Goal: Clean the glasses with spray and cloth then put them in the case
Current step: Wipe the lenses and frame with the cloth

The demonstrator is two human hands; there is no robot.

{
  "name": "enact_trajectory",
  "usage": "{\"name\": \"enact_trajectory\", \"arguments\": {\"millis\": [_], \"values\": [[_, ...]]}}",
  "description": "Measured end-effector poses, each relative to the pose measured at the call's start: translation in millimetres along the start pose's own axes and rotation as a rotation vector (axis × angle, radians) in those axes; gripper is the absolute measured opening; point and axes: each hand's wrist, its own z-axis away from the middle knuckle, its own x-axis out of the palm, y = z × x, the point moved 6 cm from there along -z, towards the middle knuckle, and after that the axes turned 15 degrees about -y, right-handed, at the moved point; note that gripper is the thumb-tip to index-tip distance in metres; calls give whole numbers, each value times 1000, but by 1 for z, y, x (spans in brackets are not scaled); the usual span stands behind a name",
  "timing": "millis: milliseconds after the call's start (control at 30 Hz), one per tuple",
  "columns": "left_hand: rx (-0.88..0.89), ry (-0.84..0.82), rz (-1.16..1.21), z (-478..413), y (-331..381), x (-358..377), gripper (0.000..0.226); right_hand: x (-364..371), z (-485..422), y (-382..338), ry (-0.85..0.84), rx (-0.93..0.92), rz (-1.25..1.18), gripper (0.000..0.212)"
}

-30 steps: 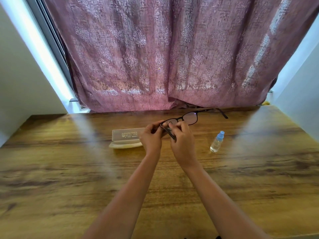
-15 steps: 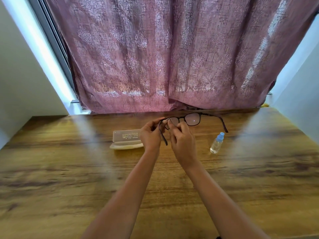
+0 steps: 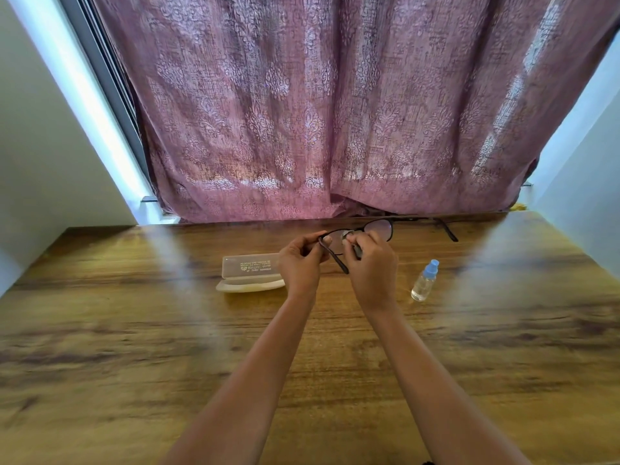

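Head cam: left hand (image 3: pixel 302 260) pinches the glasses (image 3: pixel 379 229) at the frame corner above the wooden table (image 3: pixel 134 330), right hand (image 3: pixel 372 263) presses a small cloth (image 3: pixel 345 235) on the lens. Open case (image 3: pixel 250 273) sits left, spray bottle (image 3: pixel 424 280) right

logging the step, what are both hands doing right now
Left hand: closed on the glasses frame.
Right hand: pinching a cloth against the lens.
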Motion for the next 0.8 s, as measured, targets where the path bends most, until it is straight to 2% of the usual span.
{"name": "enact_trajectory", "arguments": {"millis": [167,367,533,700,800], "values": [[-4,14,-13,-3,0,-1,11,14,2,-14,-113,-64,41,11],[0,-1,-63,-4,2,1,7,2,-5,2,-35,87,-23,5],[2,7,-80,-6,3,2,9,12,-3,-6,-116,40,-54,9],[0,8,-129,-6,3,1,11,0,-10,4,-46,82,-42,11],[13,-20,-125,-6,4,2,13,11,-7,-9,-118,2,-55,9]]}}
